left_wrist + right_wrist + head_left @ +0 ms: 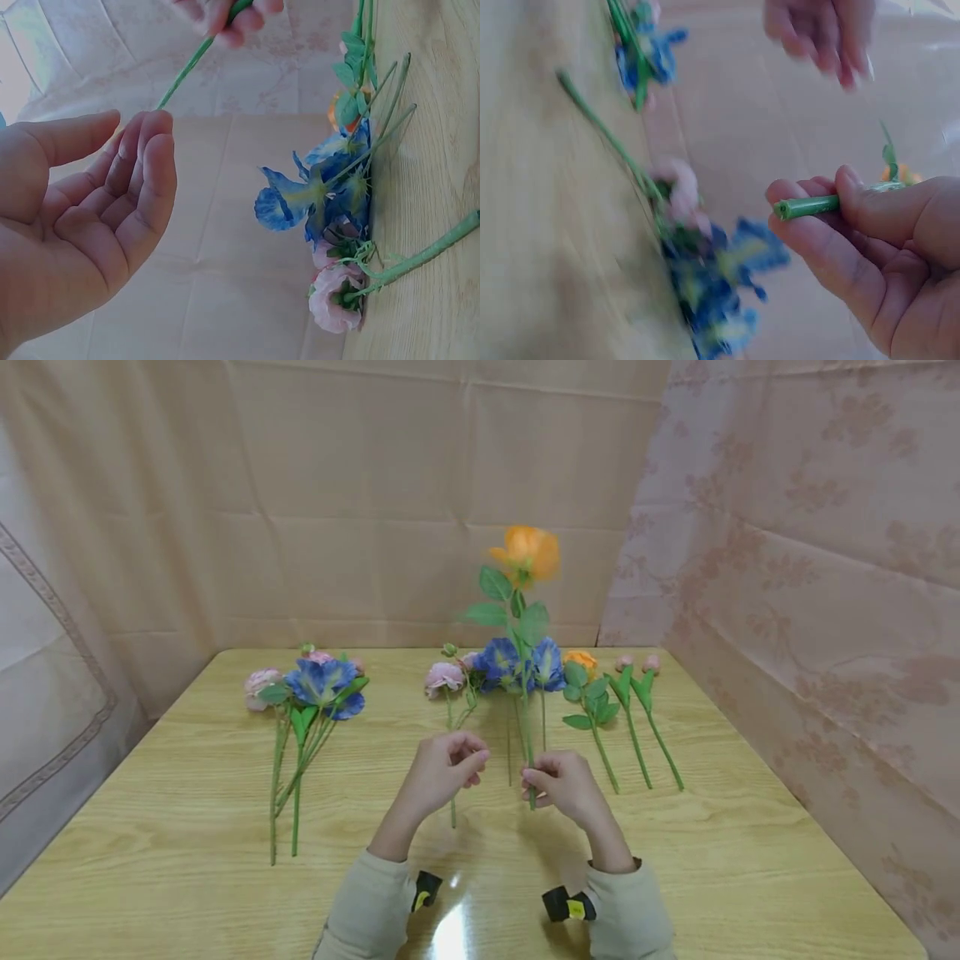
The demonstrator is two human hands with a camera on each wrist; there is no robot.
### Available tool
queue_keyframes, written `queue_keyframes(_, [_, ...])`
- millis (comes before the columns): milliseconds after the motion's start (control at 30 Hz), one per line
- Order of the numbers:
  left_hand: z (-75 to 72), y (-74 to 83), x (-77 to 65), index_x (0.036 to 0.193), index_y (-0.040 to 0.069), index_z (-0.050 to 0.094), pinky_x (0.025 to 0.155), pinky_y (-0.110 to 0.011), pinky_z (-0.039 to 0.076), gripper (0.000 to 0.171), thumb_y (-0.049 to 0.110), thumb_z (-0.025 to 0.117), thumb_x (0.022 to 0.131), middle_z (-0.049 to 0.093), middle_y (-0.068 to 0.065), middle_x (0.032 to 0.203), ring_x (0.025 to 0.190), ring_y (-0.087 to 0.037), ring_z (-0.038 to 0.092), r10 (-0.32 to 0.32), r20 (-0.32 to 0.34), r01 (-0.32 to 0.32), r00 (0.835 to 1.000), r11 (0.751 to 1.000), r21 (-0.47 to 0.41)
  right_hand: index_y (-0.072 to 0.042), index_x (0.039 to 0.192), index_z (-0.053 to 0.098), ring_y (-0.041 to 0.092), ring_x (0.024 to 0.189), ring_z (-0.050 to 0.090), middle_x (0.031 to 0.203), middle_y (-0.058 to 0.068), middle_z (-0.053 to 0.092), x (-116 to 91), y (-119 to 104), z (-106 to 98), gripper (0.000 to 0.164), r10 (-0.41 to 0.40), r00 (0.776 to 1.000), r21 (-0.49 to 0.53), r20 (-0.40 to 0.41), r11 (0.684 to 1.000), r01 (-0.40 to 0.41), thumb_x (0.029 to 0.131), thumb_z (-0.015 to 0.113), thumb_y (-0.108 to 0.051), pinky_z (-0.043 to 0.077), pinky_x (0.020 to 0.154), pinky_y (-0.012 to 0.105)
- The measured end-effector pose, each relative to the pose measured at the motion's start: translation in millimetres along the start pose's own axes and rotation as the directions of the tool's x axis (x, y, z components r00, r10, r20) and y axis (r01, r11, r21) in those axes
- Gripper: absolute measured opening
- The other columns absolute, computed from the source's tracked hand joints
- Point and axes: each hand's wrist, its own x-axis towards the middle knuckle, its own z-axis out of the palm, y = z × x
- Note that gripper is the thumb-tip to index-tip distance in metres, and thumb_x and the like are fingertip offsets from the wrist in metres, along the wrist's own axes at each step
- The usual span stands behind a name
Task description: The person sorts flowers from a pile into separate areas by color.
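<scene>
My right hand (564,785) pinches the lower stem of an orange rose (531,553), holding it upright above the table with its leaves and bloom high. In the right wrist view the cut end of the green stem (810,207) pokes out between thumb and fingers. My left hand (444,770) is held to the left of the stem, its fingers loosely bent and holding nothing. Behind the hands lie blue flowers (501,662) and a pale pink flower (444,678). In the left wrist view the rose's bloom is hidden.
A bunch of blue and pink flowers (322,683) lies at the left of the wooden table (165,827). To the right are another orange rose (581,662) and two pink buds on green stems (637,735). A beige curtain (337,502) hangs behind.
</scene>
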Motion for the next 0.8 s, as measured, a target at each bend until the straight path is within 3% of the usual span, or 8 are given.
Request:
queue_keyframes(167, [-5.1, 21.5, -8.3, 0.083, -0.007, 0.060, 0.055, -0.041, 0.049, 0.007, -0.002, 0.055, 0.085, 0.055, -0.007, 0.066, 0.061, -0.035, 0.057, 0.012, 0.031, -0.013, 0.999, 1.000, 0.016, 0.007, 0.073, 0.058, 0.024, 0.064, 0.063, 0.068, 0.010, 0.061, 3, 9, -29, 0.016, 0.076, 0.996, -0.056, -0.055, 0.995, -0.079, 0.087, 0.053, 0.001, 0.052, 0.055, 0.032])
queue_keyframes(467, [-7.2, 22.3, -11.0, 0.083, -0.006, 0.060, 0.058, -0.046, 0.048, 0.007, -0.002, 0.055, 0.086, 0.055, -0.004, 0.065, 0.060, -0.034, 0.057, 0.017, 0.041, -0.018, 0.999, 1.000, 0.021, 0.008, 0.075, 0.059, 0.023, 0.062, 0.063, 0.070, 0.014, 0.061, 11, 31, -70, 0.016, 0.181, 0.981, -0.164, -0.070, 0.968, -0.190, 0.088, 0.053, 0.000, 0.051, 0.053, 0.031])
queue_keyframes(700, [-2.8, -17.4, 0.7, 0.087, -0.001, 0.062, 0.053, -0.029, 0.048, 0.011, 0.009, 0.058, 0.087, 0.058, -0.006, 0.067, 0.057, -0.021, 0.057, 0.028, 0.049, -0.030, 0.998, 0.999, 0.033, 0.010, 0.075, 0.059, 0.016, 0.055, 0.059, 0.070, 0.016, 0.061, 24, 47, -84, 0.018, 0.247, 0.967, -0.220, -0.052, 0.942, -0.253, 0.088, 0.052, 0.001, 0.051, 0.053, 0.033])
queue_keyframes(800, [-2.9, -15.9, 0.3, 0.087, -0.001, 0.062, 0.053, -0.028, 0.048, 0.010, 0.008, 0.057, 0.087, 0.056, -0.002, 0.067, 0.059, -0.025, 0.058, 0.013, 0.053, -0.015, 0.998, 0.999, 0.042, 0.011, 0.074, 0.059, 0.015, 0.055, 0.059, 0.069, 0.016, 0.061, 28, 53, -87, 0.019, 0.274, 0.961, -0.212, -0.040, 0.937, -0.276, 0.088, 0.051, 0.001, 0.051, 0.053, 0.033])
